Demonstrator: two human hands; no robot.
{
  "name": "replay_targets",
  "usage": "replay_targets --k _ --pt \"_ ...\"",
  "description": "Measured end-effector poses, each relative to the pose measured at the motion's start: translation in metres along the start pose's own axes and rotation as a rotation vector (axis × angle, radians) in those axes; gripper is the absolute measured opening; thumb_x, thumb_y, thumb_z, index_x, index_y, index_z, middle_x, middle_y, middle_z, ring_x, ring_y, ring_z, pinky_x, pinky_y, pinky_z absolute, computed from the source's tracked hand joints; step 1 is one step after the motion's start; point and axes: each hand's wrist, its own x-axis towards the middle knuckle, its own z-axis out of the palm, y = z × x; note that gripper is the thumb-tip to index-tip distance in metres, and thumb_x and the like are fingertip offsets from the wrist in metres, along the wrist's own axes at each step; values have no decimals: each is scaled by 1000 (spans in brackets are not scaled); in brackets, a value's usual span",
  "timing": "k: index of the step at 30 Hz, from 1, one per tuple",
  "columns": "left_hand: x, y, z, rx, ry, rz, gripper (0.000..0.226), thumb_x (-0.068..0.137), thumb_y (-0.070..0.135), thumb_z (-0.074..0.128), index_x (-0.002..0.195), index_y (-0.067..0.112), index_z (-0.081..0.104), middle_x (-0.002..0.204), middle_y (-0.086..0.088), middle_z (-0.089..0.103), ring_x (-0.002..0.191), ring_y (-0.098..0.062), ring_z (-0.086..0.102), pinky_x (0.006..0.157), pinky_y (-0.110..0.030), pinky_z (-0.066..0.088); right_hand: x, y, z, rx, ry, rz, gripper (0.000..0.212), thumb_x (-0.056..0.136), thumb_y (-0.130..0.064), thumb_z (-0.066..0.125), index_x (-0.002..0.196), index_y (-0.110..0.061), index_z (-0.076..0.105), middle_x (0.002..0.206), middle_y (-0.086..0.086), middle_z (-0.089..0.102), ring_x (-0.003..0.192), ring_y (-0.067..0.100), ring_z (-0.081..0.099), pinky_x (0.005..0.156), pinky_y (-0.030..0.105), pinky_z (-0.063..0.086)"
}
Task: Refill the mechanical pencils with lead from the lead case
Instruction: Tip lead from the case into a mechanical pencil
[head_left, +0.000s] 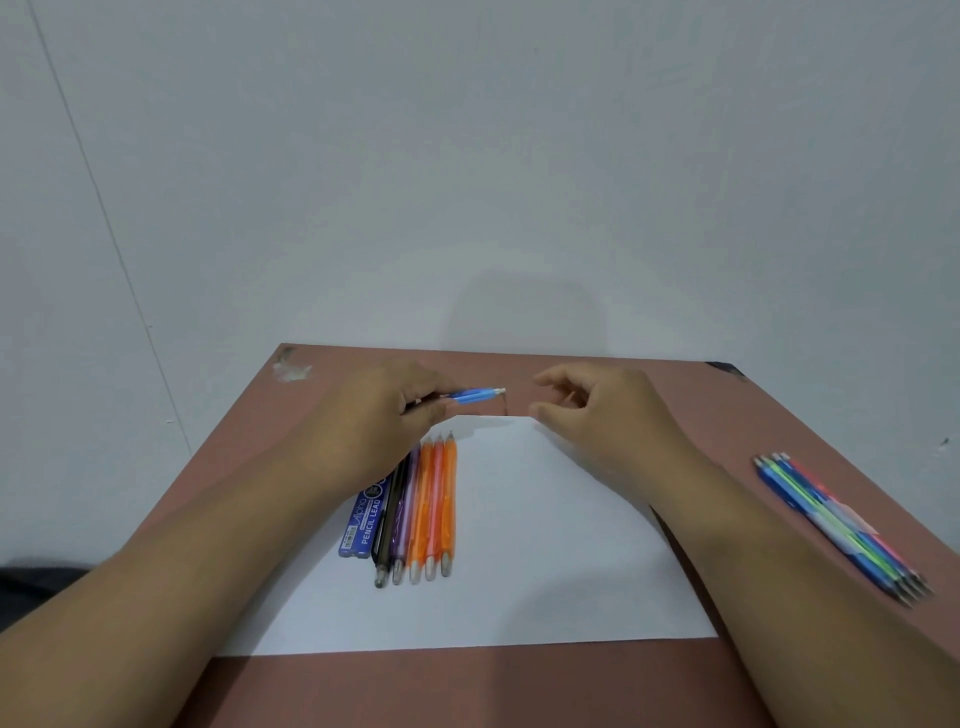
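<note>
My left hand (395, 410) grips a blue mechanical pencil (475, 395) held level above the far edge of a white sheet (545, 545), its white end pointing right. My right hand (597, 410) hovers just right of that end, fingers curled with thumb and forefinger close together; I cannot tell whether a lead is pinched there. On the sheet lie a blue lead case (363, 522) and, beside it, a row of several pencils (421, 512): black, purple and orange.
The brown table (467, 686) stands against a white wall. A second group of several blue, green and pink pencils (841, 525) lies near the table's right edge. A scuffed patch (291, 370) marks the far left corner.
</note>
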Motion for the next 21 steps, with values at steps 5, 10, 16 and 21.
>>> replay_targets --k 5,10,16,21 --pt "1 1 1 3 5 18 28 98 33 60 125 35 69 88 21 60 90 2 56 71 -13 37 -7 -23 -1 207 39 -134 12 85 -14 80 91 -24 80 86 -5 72 79 10 64 72 21 50" --pt "0 6 1 19 11 48 28 98 33 61 125 35 69 89 25 59 94 6 54 73 -9 37 -7 -23 2 228 2 -109 6 86 -17 80 84 -23 80 82 -6 73 78 14 65 70 26 50" --pt "1 3 4 4 17 31 28 98 32 61 125 36 69 88 25 59 93 6 54 73 -14 39 -2 -18 -3 176 -7 -101 15 89 -18 75 79 -28 76 83 -4 70 76 14 62 65 19 46" --pt "1 -1 4 12 33 -16 29 99 32 60 126 34 68 90 23 59 85 4 55 70 -16 37 7 -2 -19 47 67 33 13 90 -24 75 77 -26 76 74 -10 68 62 1 57 55 9 41"
